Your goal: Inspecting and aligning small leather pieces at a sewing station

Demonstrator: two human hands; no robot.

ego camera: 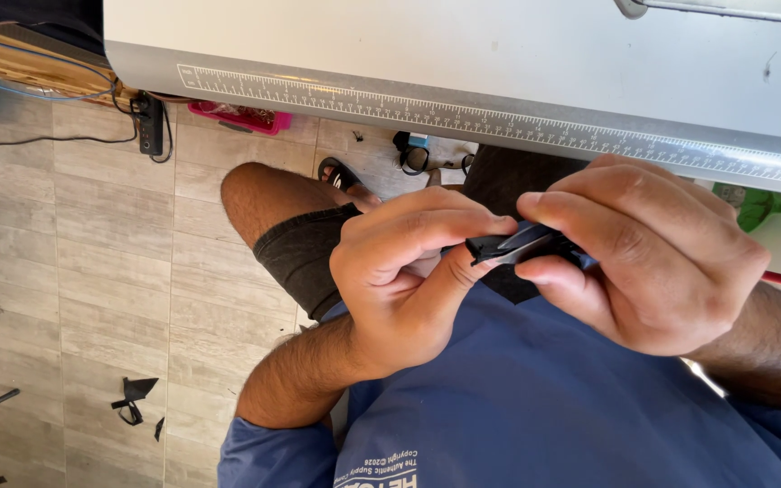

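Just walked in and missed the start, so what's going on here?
A seated person holds a small black piece between both hands. The left hand pinches one end with thumb and forefinger, and the right hand grips the other. They work close to the chest, beside a grey machine edge with a ruler scale. Black scraps lie on the floor.

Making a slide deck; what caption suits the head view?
Both hands, left hand and right hand, pinch a small black piece beside a ruled grey table edge.
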